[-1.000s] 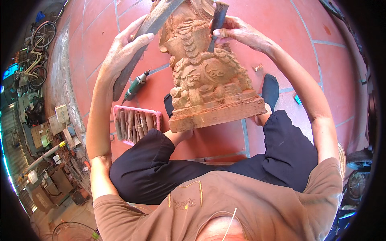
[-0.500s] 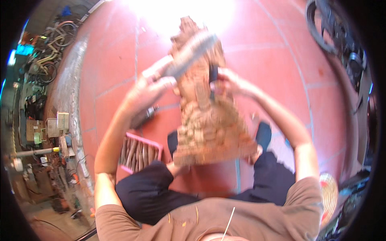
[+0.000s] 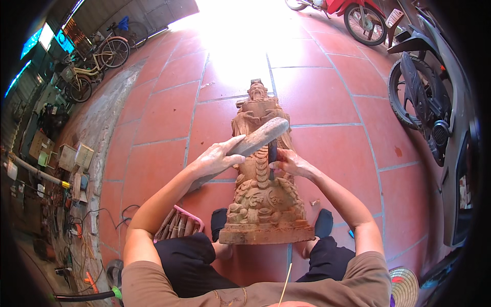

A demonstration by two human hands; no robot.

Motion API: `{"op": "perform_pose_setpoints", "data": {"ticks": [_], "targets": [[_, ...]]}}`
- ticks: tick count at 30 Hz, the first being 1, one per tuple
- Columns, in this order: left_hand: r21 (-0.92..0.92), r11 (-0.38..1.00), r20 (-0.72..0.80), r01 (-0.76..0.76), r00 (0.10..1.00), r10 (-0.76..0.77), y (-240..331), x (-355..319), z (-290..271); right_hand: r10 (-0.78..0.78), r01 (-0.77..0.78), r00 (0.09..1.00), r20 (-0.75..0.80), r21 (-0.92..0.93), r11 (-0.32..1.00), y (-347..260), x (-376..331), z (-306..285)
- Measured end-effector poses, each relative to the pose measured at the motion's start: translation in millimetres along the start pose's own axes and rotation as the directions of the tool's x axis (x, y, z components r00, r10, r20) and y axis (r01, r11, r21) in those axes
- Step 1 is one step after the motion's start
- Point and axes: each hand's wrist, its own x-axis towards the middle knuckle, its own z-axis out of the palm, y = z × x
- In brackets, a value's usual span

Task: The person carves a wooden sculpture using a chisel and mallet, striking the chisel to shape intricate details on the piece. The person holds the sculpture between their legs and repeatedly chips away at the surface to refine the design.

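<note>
A tall carved wooden statue [image 3: 262,189] stands upright on the red tiled floor between my legs. My left hand [image 3: 217,158] grips a long wooden mallet [image 3: 255,140], whose thick end sits over the statue's middle. My right hand [image 3: 289,162] holds a dark chisel [image 3: 272,156] upright against the statue's front, just under the mallet's head. Both forearms come in from the lower edge.
A pink tray of carving chisels [image 3: 179,225] lies by my left thigh. Motorbikes [image 3: 429,102] stand at the right, bicycles [image 3: 97,61] at the far left. Boxes, cables and tools [image 3: 61,169] line the left edge. A woven hat [image 3: 404,286] lies at lower right.
The view has pulled back, so the whole statue shows now. The mallet has come down from near the statue's head to its middle, over the chisel.
</note>
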Motion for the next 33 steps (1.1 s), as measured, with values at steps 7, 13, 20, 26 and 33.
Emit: {"op": "perform_pose_setpoints", "data": {"ticks": [7, 13, 20, 26, 33], "targets": [[-0.233, 0.966, -0.090, -0.107, 0.992, 0.088, 2.4, 13.1, -7.4, 0.031, -0.031, 0.999, 0.033, 0.026, 0.999, 2.7, 1.5, -5.2], [0.079, 0.996, 0.010, -0.041, 0.999, 0.041, -2.6, 17.2, 5.7, 0.073, -0.073, 0.997, 0.038, 0.016, 0.997, 16.8, 7.7, -9.0], [-0.292, 0.951, -0.020, 0.103, 0.993, -0.114, 19.6, 11.1, -8.7, -0.026, 0.033, 0.996, 0.085, -0.075, 0.997, 17.7, 13.2, -10.4], [-0.029, 0.999, 0.045, -0.020, 0.999, 0.021, -2.0, 15.5, 6.1, 0.002, 0.001, 0.999, 0.036, -0.082, 0.997, 8.4, 4.8, -8.1], [0.021, 0.995, -0.048, -0.100, 0.994, 0.101, -9.0, 14.2, 13.4, -0.002, 0.005, 1.000, 0.026, -0.133, 0.991, 13.4, 10.7, 0.7]]}}
